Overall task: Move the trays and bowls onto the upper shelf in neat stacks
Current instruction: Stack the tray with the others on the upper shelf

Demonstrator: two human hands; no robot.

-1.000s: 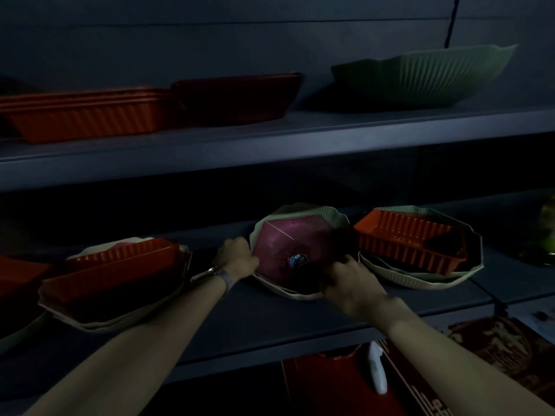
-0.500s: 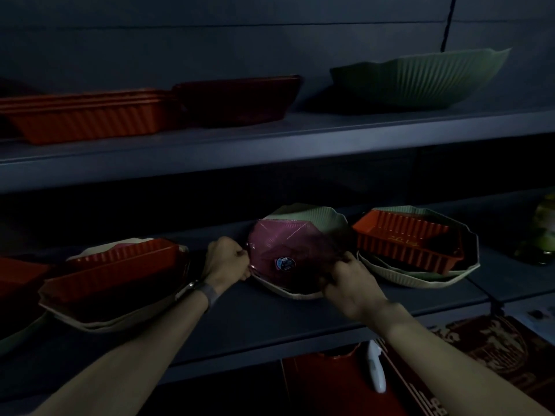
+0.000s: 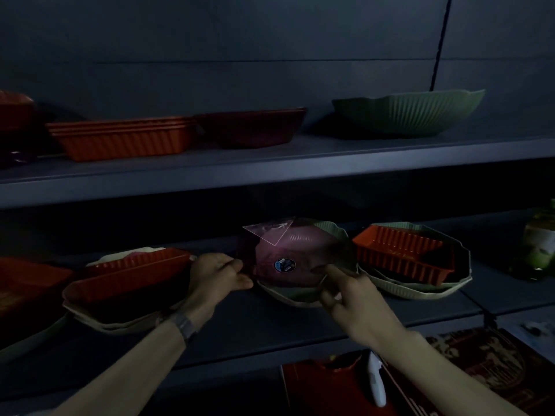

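Observation:
A translucent purple bowl (image 3: 288, 253) with a round sticker is tilted up out of a pale green bowl (image 3: 288, 295) on the lower shelf. My left hand (image 3: 216, 274) pinches its left edge and my right hand (image 3: 351, 292) grips its right edge. On the upper shelf (image 3: 270, 163) stand stacked orange trays (image 3: 123, 139), a dark red bowl (image 3: 252, 127) and a large green bowl (image 3: 408, 112). An orange tray (image 3: 402, 253) lies in stacked green bowls (image 3: 420, 288) at the right, and another orange tray (image 3: 129, 274) lies in pale bowls at the left.
More red trays (image 3: 27, 280) sit at the far left of the lower shelf (image 3: 270, 331). A green bottle (image 3: 540, 244) stands at the far right. Below the shelf are red packages (image 3: 327, 385) and a white object (image 3: 375, 379). The upper shelf's front edge overhangs the lower items.
The purple bowl has been tipped up and lifted partly out of the green bowl, its underside and sticker now facing me. Both hands stayed on its edges.

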